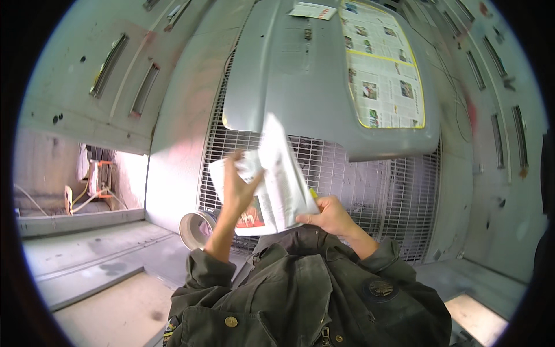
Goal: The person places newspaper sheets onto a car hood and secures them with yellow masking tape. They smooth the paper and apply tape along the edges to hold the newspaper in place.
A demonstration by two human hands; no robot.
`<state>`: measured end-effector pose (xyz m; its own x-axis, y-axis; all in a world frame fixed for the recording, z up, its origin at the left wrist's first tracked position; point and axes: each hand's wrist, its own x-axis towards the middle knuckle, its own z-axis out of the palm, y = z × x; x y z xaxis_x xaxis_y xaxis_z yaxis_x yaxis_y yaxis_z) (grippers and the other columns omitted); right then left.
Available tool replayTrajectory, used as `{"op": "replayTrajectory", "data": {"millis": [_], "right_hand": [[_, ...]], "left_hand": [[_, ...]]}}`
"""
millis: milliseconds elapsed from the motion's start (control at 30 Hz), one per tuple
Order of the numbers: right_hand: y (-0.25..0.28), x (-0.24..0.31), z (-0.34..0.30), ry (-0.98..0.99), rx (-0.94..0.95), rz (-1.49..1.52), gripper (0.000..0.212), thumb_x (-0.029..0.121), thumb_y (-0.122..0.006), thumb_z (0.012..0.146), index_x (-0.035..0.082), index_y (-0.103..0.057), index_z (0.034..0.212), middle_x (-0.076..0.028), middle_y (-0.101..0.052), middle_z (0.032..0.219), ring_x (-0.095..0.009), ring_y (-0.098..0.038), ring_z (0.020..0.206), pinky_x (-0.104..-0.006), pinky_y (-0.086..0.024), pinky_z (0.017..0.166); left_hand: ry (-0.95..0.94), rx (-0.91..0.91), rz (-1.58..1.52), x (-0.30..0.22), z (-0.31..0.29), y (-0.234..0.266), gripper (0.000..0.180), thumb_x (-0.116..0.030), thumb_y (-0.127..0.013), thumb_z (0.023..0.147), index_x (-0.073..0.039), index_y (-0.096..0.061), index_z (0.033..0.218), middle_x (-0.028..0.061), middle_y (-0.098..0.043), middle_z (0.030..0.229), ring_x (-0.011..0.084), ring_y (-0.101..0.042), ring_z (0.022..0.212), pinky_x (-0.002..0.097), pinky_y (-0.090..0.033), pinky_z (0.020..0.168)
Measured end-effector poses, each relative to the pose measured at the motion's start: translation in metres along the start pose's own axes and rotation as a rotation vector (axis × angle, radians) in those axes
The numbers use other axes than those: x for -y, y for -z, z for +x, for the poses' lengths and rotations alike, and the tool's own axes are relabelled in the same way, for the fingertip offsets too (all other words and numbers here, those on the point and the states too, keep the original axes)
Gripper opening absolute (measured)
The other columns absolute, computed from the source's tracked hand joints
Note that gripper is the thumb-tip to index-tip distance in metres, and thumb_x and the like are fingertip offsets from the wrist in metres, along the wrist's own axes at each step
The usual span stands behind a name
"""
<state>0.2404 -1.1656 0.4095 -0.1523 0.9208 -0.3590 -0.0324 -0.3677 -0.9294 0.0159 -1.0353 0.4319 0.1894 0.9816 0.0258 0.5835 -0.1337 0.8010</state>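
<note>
A newspaper (281, 188) with its pages partly opened is in front of my torso, its upper sheet standing up and blurred. My right hand (328, 216) grips its lower right edge, thumb on top. Against the left-hand pages, my left hand (237, 188) has its thumb and fingers apart, slightly smeared by motion. A small yellow thing (313, 192) shows just above my right hand; its kind is hidden. Beyond the paper is a large grey body panel (289, 87). Newspaper sheets (378, 87) edged with yellow tape cover an area on its right side.
Metal floor grating (399, 196) runs under the panel. A white card (313, 10) lies on the panel's far end. An open round bucket-like container (196, 230) stands left of my left forearm. Grey walls with slotted fixtures (110, 65) rise on both sides.
</note>
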Motion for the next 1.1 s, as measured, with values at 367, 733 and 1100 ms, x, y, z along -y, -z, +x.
{"op": "replayTrajectory", "data": {"millis": [367,733,1100], "right_hand": [[-0.010,0.035,0.073,0.062,-0.219,0.130,0.040,0.039,-0.082,0.085,0.002,-0.070,0.076,0.002,-0.064,0.069,-0.004,-0.054,0.064,-0.0228,-0.042,0.055],[-0.018,0.068,0.117,0.070,-0.263,-0.151,0.050,0.043,-0.067,0.097,0.000,-0.069,0.071,-0.001,-0.062,0.061,-0.009,-0.054,0.057,-0.0289,-0.040,0.053],[-0.034,0.119,0.257,0.505,-0.764,-0.987,0.051,0.029,-0.075,0.087,0.002,-0.060,0.127,-0.017,-0.062,0.123,-0.029,-0.062,0.090,-0.0403,-0.052,0.080]], "left_hand": [[0.457,0.530,-0.836,0.040,-0.024,0.001,0.027,-0.018,-0.072,0.094,0.003,-0.071,0.112,0.0034,-0.071,0.093,0.0090,-0.063,0.083,0.0244,-0.051,0.076],[0.366,-0.027,-0.362,0.083,0.039,0.016,0.022,-0.021,-0.070,0.093,-0.004,-0.075,0.106,0.0049,-0.069,0.079,0.0120,-0.062,0.074,0.0314,-0.051,0.066],[0.384,-0.545,-0.726,0.192,0.087,0.200,0.021,-0.016,-0.065,0.099,0.003,-0.072,0.103,0.0023,-0.071,0.090,0.0080,-0.062,0.076,0.0227,-0.049,0.068]]}}
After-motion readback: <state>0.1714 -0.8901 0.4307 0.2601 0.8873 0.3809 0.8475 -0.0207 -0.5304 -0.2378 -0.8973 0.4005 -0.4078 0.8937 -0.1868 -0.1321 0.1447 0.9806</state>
